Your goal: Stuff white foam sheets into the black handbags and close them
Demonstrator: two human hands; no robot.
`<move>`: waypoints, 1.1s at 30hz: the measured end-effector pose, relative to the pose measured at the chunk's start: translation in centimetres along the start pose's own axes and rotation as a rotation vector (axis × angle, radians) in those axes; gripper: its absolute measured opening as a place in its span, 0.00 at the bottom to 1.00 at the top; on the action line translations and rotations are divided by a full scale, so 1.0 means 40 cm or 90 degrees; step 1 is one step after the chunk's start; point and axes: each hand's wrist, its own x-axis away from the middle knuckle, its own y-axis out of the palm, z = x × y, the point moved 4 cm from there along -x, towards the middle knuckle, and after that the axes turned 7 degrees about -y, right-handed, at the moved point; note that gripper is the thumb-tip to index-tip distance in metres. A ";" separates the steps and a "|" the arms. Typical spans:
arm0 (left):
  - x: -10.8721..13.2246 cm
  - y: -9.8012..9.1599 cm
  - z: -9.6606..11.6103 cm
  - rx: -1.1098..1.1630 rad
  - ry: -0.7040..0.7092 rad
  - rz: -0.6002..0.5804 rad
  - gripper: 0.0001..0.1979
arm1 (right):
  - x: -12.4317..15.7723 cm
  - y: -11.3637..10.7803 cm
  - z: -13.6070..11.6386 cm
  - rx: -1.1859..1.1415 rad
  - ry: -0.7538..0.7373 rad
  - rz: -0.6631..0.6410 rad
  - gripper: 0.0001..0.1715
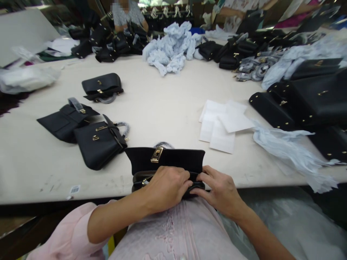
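A black handbag stands at the table's front edge, against my body. Its flap is raised and carries a gold clasp plate; part of a wrapped handle shows behind it. My left hand lies across the bag's mouth, fingers curled down onto the rim, their tips hidden. At the right end, my right hand pinches the side edge between thumb and fingers. To the left lie a black handbag with a gold lock, one with its flap spread, and another on its side.
White paper sheets lie right of centre. Large black bag pieces and pale blue tissue cover the right side. Crumpled tissue, more black bags and a person are across the table.
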 end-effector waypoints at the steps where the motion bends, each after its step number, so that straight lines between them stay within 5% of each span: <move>1: 0.012 -0.006 -0.008 0.006 -0.020 -0.001 0.14 | -0.003 0.000 -0.007 0.028 -0.025 0.009 0.14; 8: 0.097 -0.040 -0.050 0.040 -0.085 0.037 0.14 | -0.039 -0.026 -0.055 0.110 -0.185 0.068 0.17; 14: 0.132 -0.060 -0.066 -0.135 0.060 0.085 0.13 | -0.070 -0.044 -0.052 0.116 -0.228 0.070 0.19; 20: 0.163 -0.074 -0.120 -0.222 0.053 0.115 0.13 | -0.059 -0.065 -0.032 0.164 -0.273 0.126 0.18; 33: 0.132 -0.123 -0.212 -0.212 0.086 0.142 0.13 | -0.046 -0.047 -0.028 -0.016 -0.282 0.151 0.09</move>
